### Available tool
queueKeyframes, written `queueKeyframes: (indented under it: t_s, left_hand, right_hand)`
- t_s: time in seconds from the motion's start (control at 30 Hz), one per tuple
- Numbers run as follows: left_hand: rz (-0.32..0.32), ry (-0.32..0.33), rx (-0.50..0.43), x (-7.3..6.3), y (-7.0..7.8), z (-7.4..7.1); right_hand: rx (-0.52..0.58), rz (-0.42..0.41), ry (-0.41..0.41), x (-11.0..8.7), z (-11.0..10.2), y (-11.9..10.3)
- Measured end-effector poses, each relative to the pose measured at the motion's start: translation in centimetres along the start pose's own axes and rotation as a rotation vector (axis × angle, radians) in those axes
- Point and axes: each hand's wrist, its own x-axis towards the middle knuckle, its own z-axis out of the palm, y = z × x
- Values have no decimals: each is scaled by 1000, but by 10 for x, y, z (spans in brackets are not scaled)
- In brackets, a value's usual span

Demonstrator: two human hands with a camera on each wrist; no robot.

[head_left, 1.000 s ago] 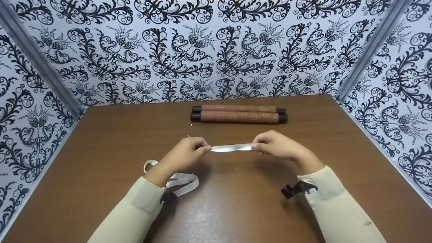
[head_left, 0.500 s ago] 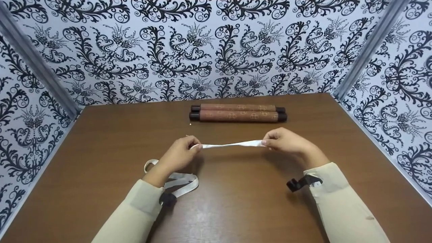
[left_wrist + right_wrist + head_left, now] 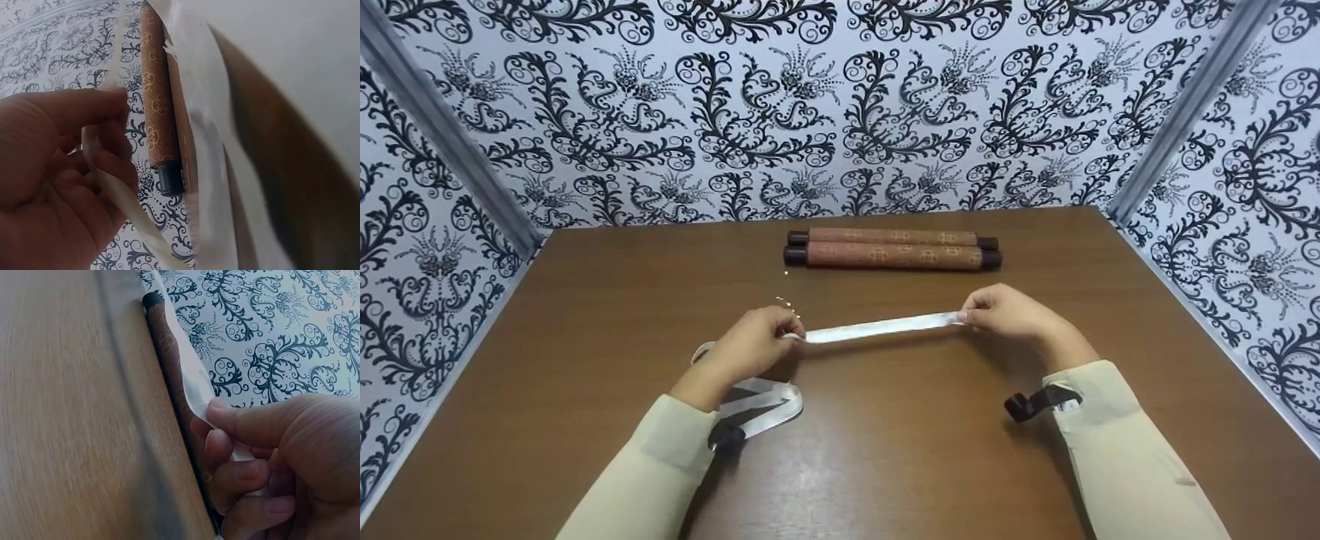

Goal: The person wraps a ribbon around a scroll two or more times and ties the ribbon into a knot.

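Observation:
A white ribbon (image 3: pixel 881 328) stretches between the two hands above the table, its flat side showing and its right end slightly higher. The left hand (image 3: pixel 754 341) pinches it between thumb and fingers; in the left wrist view the ribbon runs through the curled fingers (image 3: pixel 112 163) and hangs below them. At the other end, the right hand (image 3: pixel 1012 319) pinches the ribbon between thumb and forefinger, and in the right wrist view the ribbon (image 3: pixel 194 379) twists near the thumb. More ribbon lies in folds on the table by the left wrist, partly hidden under that forearm.
Behind the hands, two rolled scrolls (image 3: pixel 896 255) with brown patterned covers and dark end knobs lie side by side on the wooden table (image 3: pixel 870 450). Small whitish specks (image 3: pixel 786 304) show near the left hand. Patterned panels (image 3: pixel 840 112) wall in the table's back and sides.
The hands have moved apart, the right one going rightward, so the span of ribbon between them is longer. Its twist of half a second ago has flattened out.

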Motion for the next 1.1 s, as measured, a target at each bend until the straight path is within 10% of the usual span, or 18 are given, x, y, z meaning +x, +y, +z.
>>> queueKeyframes:
  t_s: [1.1]
  left_hand:
    - [-84, -63, 278, -10, 8, 0]
  right_hand:
    - [-148, 124, 22, 0, -5, 22]
